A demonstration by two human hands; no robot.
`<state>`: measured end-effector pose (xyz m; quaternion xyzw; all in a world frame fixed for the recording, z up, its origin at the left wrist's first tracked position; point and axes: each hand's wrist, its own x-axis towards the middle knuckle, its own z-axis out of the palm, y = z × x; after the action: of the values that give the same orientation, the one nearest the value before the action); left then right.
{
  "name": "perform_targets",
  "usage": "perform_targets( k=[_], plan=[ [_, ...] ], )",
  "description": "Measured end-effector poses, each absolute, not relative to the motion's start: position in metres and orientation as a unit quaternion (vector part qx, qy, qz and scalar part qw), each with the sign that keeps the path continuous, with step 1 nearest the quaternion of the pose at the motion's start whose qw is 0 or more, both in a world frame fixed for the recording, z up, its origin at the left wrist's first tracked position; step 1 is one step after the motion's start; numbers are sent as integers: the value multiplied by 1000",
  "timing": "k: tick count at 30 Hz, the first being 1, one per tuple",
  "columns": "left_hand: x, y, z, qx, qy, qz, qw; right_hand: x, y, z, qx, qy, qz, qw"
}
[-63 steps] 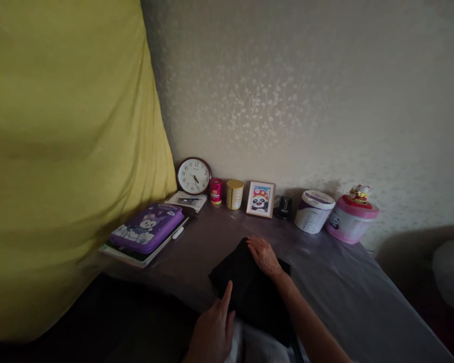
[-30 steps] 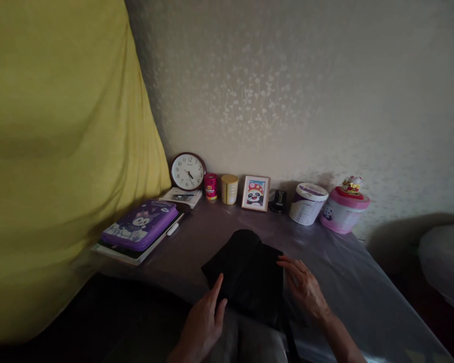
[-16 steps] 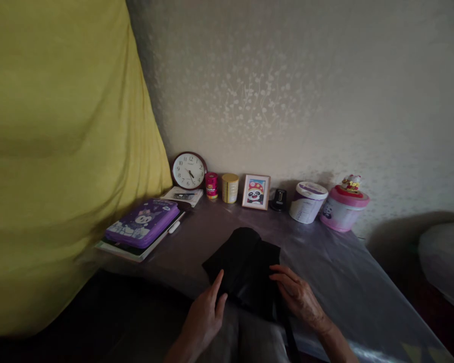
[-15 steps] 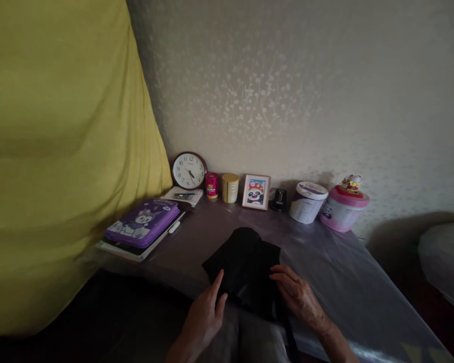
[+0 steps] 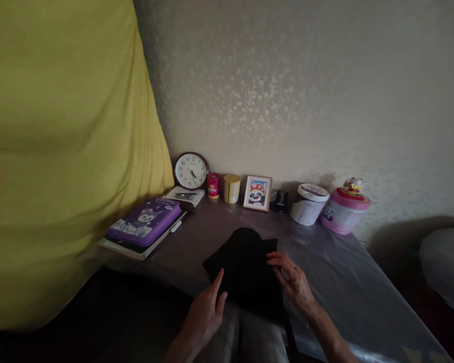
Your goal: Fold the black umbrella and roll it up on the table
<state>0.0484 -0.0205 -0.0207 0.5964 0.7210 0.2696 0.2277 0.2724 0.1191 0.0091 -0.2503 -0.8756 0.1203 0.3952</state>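
Note:
A black cloth piece (image 5: 245, 262) lies at the table's front edge, partly folded, and a thin dark strap (image 5: 290, 335) hangs from its lower right. Its exact kind cannot be made out. My left hand (image 5: 206, 310) rests at its left side, index finger stretched along the cloth and thumb held apart. At the right edge, my right hand (image 5: 293, 282) has its fingers bent over the fabric, with thumb and fingertips around that edge. The cloth's underside is hidden.
A purple case (image 5: 147, 222) lies on books at the left by a yellow curtain (image 5: 60, 151). Along the wall stand a clock (image 5: 191, 171), a pink can (image 5: 213, 185), a yellow tin (image 5: 231, 189), a panda picture (image 5: 257, 193), a white tub (image 5: 309, 204) and a pink tub (image 5: 344, 214).
My right hand has moved slightly up and left along the cloth's right side, and the fabric there has shifted and refolded. My left hand stays almost in place.

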Motion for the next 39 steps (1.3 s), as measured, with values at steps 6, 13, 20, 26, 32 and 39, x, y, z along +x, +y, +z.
perform_targets(
  k=[6,13,20,26,32,39],
  plan=[
    [49,-19,-22,604,719,267,217,231,135,24,-226,-859,118,445],
    [52,-19,-22,613,723,254,190,181,145,17,-208,-851,119,467],
    [57,-21,-18,623,723,235,183,154,150,-2,-232,-865,91,435],
    [62,-24,-18,613,725,256,184,147,151,-7,-245,-878,74,405],
    [63,-24,-14,650,735,142,132,148,153,-6,-241,-891,67,378],
    [64,-23,-13,649,736,135,135,146,154,-3,-239,-903,67,350]
  ],
)
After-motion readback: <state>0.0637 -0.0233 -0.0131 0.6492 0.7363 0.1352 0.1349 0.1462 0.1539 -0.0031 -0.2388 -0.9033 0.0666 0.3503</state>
